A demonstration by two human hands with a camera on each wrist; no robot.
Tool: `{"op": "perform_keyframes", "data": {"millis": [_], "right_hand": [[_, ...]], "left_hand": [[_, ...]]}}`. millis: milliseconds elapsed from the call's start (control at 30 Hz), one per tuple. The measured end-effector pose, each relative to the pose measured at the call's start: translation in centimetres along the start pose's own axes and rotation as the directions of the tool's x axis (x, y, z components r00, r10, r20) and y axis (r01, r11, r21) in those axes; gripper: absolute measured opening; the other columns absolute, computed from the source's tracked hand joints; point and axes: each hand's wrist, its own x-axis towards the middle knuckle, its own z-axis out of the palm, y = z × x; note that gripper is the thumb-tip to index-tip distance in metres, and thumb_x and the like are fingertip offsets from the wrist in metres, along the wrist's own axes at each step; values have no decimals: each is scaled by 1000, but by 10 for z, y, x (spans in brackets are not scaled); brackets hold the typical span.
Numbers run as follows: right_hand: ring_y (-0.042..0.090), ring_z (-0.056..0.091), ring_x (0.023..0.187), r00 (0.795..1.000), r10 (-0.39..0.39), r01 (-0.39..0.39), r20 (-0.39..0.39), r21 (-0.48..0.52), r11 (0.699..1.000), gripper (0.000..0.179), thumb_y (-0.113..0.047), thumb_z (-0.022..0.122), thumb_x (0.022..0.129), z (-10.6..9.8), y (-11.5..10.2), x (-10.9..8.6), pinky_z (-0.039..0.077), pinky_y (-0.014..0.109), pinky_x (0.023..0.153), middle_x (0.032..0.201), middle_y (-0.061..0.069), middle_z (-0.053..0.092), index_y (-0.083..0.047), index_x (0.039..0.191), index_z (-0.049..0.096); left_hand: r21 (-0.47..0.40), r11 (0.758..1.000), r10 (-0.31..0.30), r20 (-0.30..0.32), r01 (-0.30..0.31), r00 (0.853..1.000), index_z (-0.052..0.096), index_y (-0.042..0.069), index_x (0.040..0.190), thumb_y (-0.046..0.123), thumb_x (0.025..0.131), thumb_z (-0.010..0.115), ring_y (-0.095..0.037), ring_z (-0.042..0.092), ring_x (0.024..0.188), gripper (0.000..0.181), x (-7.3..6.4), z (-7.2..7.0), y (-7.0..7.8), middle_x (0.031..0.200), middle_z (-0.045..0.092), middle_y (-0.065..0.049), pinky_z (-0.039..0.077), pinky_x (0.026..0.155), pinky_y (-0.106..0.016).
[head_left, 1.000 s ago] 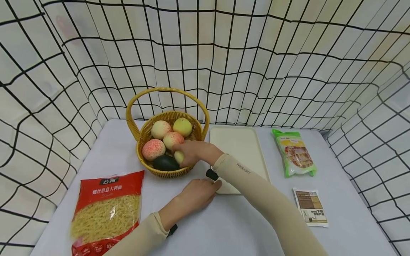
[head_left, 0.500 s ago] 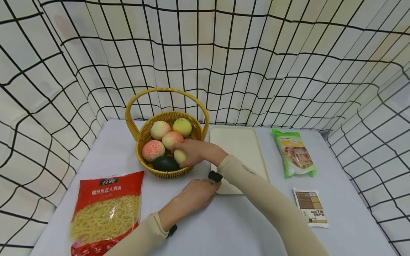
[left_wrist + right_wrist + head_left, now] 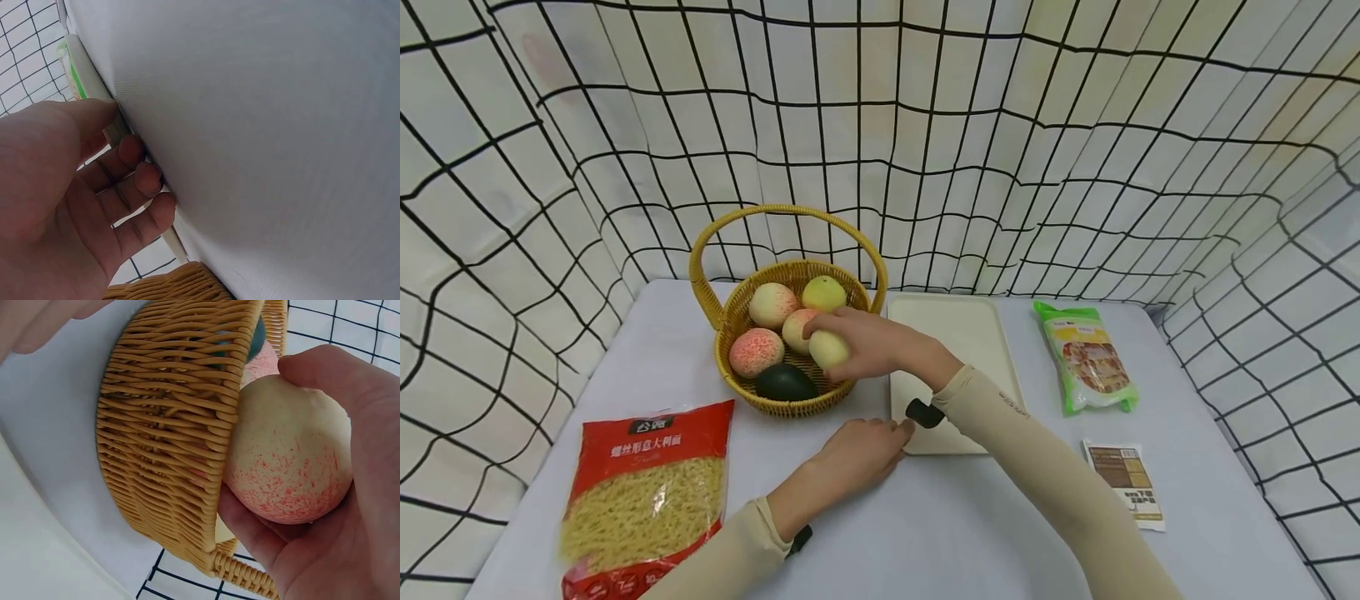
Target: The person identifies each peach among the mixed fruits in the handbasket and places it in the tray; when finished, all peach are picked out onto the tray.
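My right hand (image 3: pixel 868 342) grips a pale peach with red speckles (image 3: pixel 290 450) at the right rim of the yellow wicker basket (image 3: pixel 793 407). In the right wrist view, the thumb lies along one side of the peach and the fingers curl round the other. Inside the basket are several more peaches, such as a pink-speckled peach (image 3: pixel 756 352), a yellow-green round fruit (image 3: pixel 823 293) and a dark green avocado-shaped piece (image 3: pixel 786 382). My left hand (image 3: pixel 865 454) pinches the near left corner of a cream tray (image 3: pixel 955 333) between thumb and curled fingers.
A red bag of spiral pasta (image 3: pixel 651 492) lies at the front left. On the right are a green food packet (image 3: pixel 1090 358) and a small brown-and-white sachet (image 3: pixel 1126 483). Black netting (image 3: pixel 880 167) over white cloth borders the table. The basket's tall handle (image 3: pixel 786 208) arches over the fruit.
My right hand has lifted the peach up from among the fruit and shifted slightly right, baring more of the basket's inside. The left hand has stayed at the tray's corner.
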Motion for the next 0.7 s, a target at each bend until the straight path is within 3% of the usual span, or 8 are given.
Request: {"op": "perform_keyframes", "data": {"millis": [700], "right_hand": [[17, 62, 114, 992, -42, 48, -116, 48, 998, 56, -34, 77, 95, -10, 2, -30, 56, 37, 93, 143, 5, 56, -28, 146, 54]], "left_hand": [[7, 1000, 24, -47, -23, 999, 61, 13, 109, 22, 96, 77, -15, 66, 62, 23, 0, 4, -1, 76, 67, 2, 49, 51, -31]]}}
